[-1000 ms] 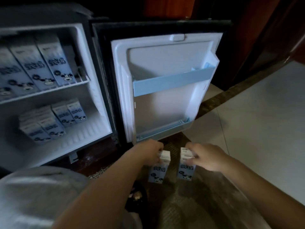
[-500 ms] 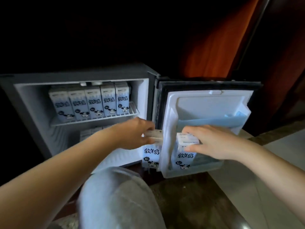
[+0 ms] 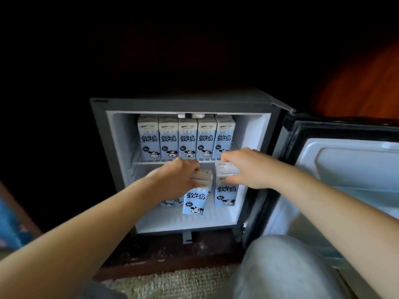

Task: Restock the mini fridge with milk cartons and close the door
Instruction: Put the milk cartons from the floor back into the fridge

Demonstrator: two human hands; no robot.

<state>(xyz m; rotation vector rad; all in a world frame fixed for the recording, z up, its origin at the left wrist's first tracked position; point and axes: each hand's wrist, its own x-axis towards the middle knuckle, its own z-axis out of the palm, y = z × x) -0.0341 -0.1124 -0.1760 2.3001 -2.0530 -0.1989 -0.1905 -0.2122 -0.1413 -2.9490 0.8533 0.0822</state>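
The mini fridge (image 3: pixel 101 147) stands open, its door (image 3: pixel 345 169) swung out to the right. A row of several blue-and-white milk cartons (image 3: pixel 187 139) fills the upper wire shelf. My left hand (image 3: pixel 177 178) grips the top of a milk carton (image 3: pixel 194 201), tilted, inside the lower compartment. My right hand (image 3: pixel 244 167) grips the top of a second carton (image 3: pixel 225 194), upright, just to the right of it. Behind them, more cartons (image 3: pixel 170 203) sit low on the fridge floor, mostly hidden by my left hand.
My knee in grey trousers (image 3: pixel 280 266) is in front of the door's lower edge. A dark wooden base (image 3: pixel 172 253) runs under the fridge, with a woven mat (image 3: pixel 172 281) before it. A blue object (image 3: pixel 10 223) lies blurred at the far left.
Both hands lifted a carton each from the floor by the door and carried them left into the fridge's lower compartment. The camera has turned to face the fridge.
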